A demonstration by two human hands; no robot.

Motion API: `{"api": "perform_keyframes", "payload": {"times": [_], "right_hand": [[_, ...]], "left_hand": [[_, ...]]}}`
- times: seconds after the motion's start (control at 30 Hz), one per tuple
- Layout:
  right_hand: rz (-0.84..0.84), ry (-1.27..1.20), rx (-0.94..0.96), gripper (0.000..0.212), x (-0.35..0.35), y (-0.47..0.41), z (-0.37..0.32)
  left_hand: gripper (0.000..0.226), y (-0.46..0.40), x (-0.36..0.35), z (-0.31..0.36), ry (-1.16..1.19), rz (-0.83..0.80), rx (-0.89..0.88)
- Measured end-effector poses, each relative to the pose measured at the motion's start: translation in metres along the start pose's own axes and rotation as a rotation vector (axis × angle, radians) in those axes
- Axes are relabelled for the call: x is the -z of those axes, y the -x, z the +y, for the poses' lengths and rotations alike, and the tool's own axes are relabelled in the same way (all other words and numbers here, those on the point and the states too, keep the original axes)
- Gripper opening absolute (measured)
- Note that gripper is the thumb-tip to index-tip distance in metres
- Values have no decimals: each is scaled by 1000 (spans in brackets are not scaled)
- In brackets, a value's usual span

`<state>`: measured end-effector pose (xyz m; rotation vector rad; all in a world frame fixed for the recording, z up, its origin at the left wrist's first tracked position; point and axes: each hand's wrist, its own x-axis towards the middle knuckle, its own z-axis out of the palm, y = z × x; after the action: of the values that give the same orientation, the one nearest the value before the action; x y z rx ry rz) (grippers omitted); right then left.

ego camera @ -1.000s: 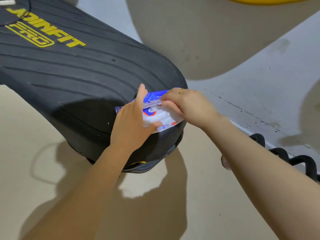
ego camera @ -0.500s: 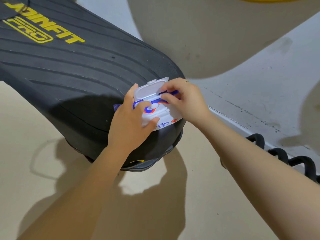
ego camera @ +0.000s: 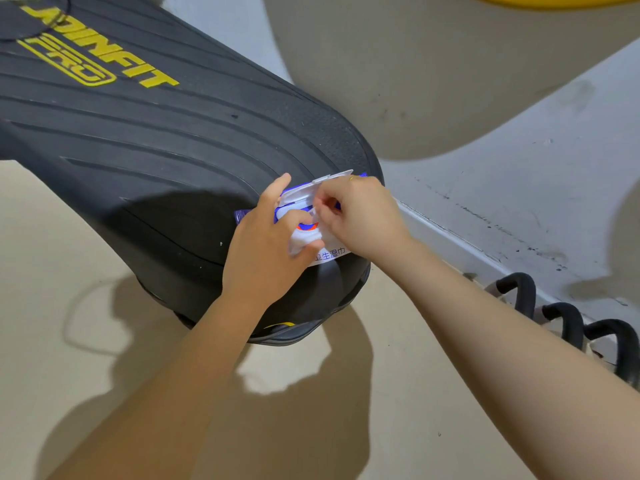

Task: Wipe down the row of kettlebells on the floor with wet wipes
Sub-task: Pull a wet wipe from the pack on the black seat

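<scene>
A blue and white wet wipes pack point(ego camera: 328, 255) lies on the near end of a black ribbed bench pad point(ego camera: 145, 147), its white flip lid point(ego camera: 300, 195) standing open. My left hand point(ego camera: 266, 251) holds the pack from the left, thumb on its front. My right hand point(ego camera: 360, 216) is over the opening, its fingertips pinching a bit of white wipe point(ego camera: 313, 213) there. Black kettlebell handles point(ego camera: 523, 289) line up along the wall base at the lower right; their bodies are hidden behind my right forearm.
The bench pad carries yellow lettering point(ego camera: 100, 53) and stands over a beige floor point(ego camera: 69, 341). A grey wall point(ego camera: 519, 150) with a pale skirting runs behind. A yellow object point(ego camera: 554, 0) shows at the top edge.
The pack's lid was shut a second ago; my right hand flipped it up, then moved down to the opening and pinched at the wipe. My left hand stayed on the pack.
</scene>
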<state>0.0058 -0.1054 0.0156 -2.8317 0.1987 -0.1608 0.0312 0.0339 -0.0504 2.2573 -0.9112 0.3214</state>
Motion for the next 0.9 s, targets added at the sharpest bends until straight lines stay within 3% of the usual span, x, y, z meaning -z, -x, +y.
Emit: {"api": "perform_keyframes", "payload": {"times": [0.07, 0.2, 0.3, 0.37, 0.43, 0.57, 0.63, 0.77, 0.9], "right_hand": [[46, -180, -54, 9, -1, 2, 7], [-79, -695, -184, 6, 4, 9, 21], [-102, -847, -317, 16, 5, 11, 23], [-53, -777, -336, 15, 3, 6, 18], [-4, -553, -284, 15, 3, -1, 12], [-160, 2, -82, 18, 6, -6, -3], [-145, 92, -81, 18, 6, -7, -4], [26, -306, -292, 21, 7, -2, -2], [36, -895, -571, 29, 27, 2, -1]], "left_hand": [[25, -1, 0, 1, 9, 10, 3], [29, -2, 0, 2, -29, -31, 23], [31, -3, 1, 3, -71, -60, 38], [32, -3, 2, 4, -87, -73, 44], [31, -4, 3, 4, -88, -80, 50], [23, -4, 2, 4, -74, -97, 75], [22, -4, 2, 4, -48, -86, 77], [26, -4, 3, 5, -70, -78, 60], [24, -3, 2, 4, -99, -77, 50]]}}
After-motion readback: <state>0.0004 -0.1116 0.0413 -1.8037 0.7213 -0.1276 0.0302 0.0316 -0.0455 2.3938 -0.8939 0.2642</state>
